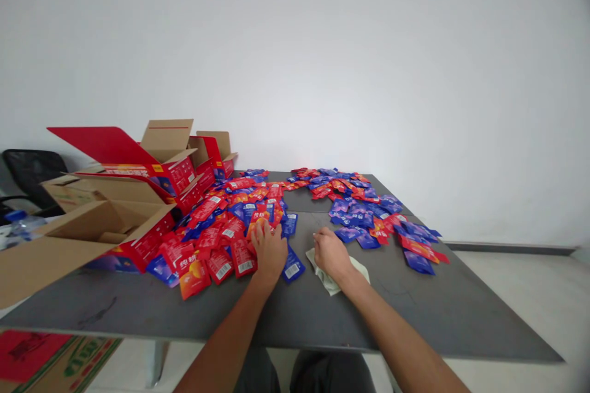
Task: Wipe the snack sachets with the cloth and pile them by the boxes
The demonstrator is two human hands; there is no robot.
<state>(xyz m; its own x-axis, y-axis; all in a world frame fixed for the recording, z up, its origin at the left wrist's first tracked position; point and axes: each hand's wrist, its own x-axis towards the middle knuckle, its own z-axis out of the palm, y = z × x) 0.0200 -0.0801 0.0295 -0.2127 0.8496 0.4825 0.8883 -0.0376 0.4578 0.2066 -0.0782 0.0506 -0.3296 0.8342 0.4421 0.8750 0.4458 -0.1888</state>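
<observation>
My left hand [271, 253] is at the right edge of a large heap of small red and blue packets. Its fingers are bent around the lower part of a red-orange sachet [259, 214], and the fingertips are partly hidden. My right hand [330, 252] is closed, resting over a pale folded cloth [361, 268] on the table. What its fingers hold, if anything, is hidden. A blue sachet [293, 266] lies flat between my two hands. Another red-orange sachet [193, 274] lies at the heap's front edge.
Open red cardboard boxes [152, 238] line the dark table's [295, 319] left side, flaps spread. Mixed sachets [354, 215] form a curved pile at the back and right. A small stack of sachets [420, 247] sits farther right. A black chair [34, 175] stands behind the boxes.
</observation>
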